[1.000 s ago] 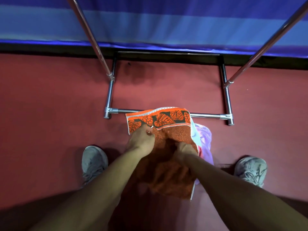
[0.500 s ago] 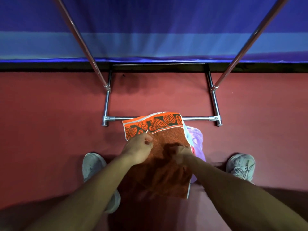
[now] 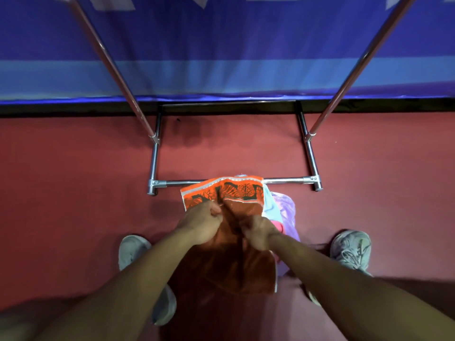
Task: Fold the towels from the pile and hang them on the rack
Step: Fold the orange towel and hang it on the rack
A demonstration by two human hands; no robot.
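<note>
An orange towel [image 3: 231,264] with a black leaf-pattern border lies on top of a small pile on the red floor between my feet. My left hand [image 3: 200,223] grips the towel just below the border on the left. My right hand [image 3: 258,232] grips a bunched fold of it near the middle. Under it show a light blue towel [image 3: 269,205] and a lilac towel [image 3: 286,212]. The metal rack [image 3: 290,180] stands just beyond the pile, its base bar partly hidden by the towel's border, its two poles rising up and out of view.
My grey shoes stand on either side of the pile, the left shoe [image 3: 133,249] and the right shoe [image 3: 350,249]. A blue banner wall [image 3: 226,50] runs behind the rack. Red floor [image 3: 73,193] spreads to both sides.
Both hands have bunched the orange towel together toward the middle, so its border is creased and its upper part has begun to rise. The view has tilted up a little.
</note>
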